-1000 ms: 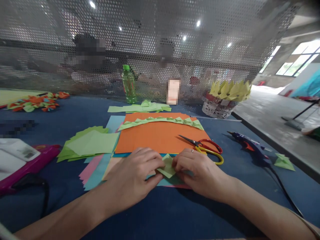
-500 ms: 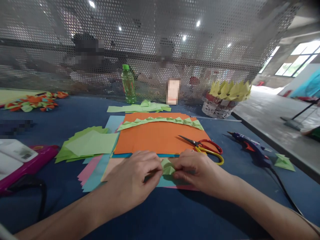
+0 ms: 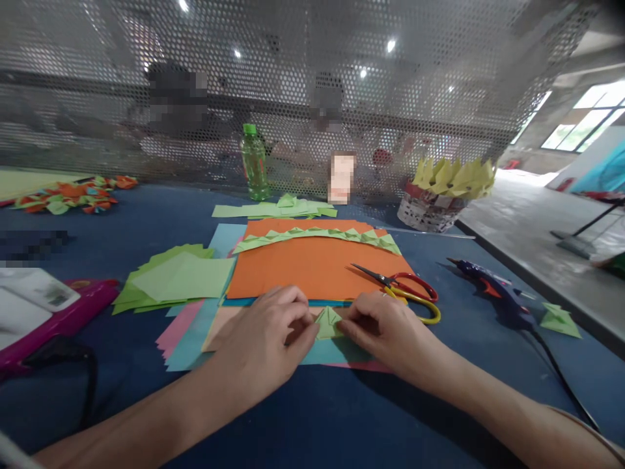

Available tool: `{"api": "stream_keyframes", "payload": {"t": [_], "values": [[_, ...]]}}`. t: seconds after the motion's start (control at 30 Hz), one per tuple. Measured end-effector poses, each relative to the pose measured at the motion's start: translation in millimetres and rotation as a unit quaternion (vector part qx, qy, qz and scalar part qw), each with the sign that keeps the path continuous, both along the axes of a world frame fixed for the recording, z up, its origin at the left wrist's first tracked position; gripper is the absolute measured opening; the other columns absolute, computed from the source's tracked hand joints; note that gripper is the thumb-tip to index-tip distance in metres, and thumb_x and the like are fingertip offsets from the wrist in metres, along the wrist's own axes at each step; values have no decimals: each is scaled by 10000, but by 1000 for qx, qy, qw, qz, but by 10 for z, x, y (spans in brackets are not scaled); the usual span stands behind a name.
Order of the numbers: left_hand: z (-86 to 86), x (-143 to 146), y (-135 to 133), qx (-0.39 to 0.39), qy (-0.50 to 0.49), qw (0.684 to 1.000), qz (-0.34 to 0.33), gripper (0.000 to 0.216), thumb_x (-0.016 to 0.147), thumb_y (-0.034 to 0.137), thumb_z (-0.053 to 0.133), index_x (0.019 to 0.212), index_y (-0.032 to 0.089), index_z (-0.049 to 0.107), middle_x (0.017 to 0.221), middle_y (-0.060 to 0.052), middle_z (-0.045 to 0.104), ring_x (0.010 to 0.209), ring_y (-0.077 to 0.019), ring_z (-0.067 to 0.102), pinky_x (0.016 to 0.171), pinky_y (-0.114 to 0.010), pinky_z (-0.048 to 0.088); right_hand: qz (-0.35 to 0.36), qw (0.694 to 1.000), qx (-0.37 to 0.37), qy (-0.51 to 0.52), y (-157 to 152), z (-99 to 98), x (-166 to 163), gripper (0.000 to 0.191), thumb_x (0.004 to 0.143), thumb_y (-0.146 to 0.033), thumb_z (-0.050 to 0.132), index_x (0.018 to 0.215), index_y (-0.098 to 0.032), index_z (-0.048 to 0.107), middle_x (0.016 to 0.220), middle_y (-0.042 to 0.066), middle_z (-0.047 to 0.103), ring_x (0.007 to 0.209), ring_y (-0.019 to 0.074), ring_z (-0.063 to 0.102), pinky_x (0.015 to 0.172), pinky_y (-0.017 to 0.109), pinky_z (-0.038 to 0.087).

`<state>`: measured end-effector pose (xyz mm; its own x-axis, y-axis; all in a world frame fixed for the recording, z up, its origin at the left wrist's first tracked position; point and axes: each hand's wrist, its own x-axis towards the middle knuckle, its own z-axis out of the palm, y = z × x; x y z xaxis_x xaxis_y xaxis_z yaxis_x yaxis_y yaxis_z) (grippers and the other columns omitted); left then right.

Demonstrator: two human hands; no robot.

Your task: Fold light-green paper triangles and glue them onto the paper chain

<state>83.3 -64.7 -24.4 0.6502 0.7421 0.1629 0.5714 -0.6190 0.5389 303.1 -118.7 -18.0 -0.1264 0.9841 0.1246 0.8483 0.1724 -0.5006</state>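
Note:
Between my two hands is a small folded piece of light green paper (image 3: 329, 323), triangular at the top with a crease down its middle. The fingertips of my left hand (image 3: 280, 335) pinch its left edge. My right hand (image 3: 381, 329) pinches the right edge. Beneath lie stacked sheets in peach, blue and pink, and an orange sheet (image 3: 293, 270) just beyond. Across the orange sheet runs a green paper strip (image 3: 317, 234) with a row of folded points. Scissors (image 3: 395, 286) with red and yellow handles rest near my right hand.
Green paper squares (image 3: 180, 280) are stacked at the left, near a magenta-and-white device (image 3: 53, 312). To the right lie a glue gun (image 3: 493, 290) and a folded green piece (image 3: 560, 321). Behind stand a green bottle (image 3: 254, 166), a yellow-topped basket (image 3: 434, 202) and a perforated metal screen (image 3: 293, 85).
The folded green paper now shows a clear triangle with a centre crease. Both hands stay at its edges, fingers slightly shifted. The whole view has shifted a little.

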Motion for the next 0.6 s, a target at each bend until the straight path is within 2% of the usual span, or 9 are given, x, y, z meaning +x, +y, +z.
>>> {"api": "stream_keyframes", "payload": {"t": [0.13,0.4,0.6], "values": [[3,21,8,2,5,1000,4,380,1023,464,442,765,219,576,909,-21,570,857,-201,548,757,-352,409,7,1000,12,1,-16,4,-26,195,859,-198,683,696,-189,575,696,-24,605,672,128,524,636,257,337],[37,72,-2,18,35,999,23,346,997,376,503,697,204,505,819,-7,534,815,-206,515,725,-363,350,1,1000,2,1,-4,-2,-26,224,849,-208,696,684,-191,546,707,-23,595,676,131,511,635,256,329],[61,75,-16,18,36,999,25,328,966,327,542,671,202,471,808,-11,534,809,-211,503,718,-365,338,9,999,36,-5,4,-32,-24,355,965,-338,611,658,-194,507,653,-30,538,618,123,453,598,265,286]]}}
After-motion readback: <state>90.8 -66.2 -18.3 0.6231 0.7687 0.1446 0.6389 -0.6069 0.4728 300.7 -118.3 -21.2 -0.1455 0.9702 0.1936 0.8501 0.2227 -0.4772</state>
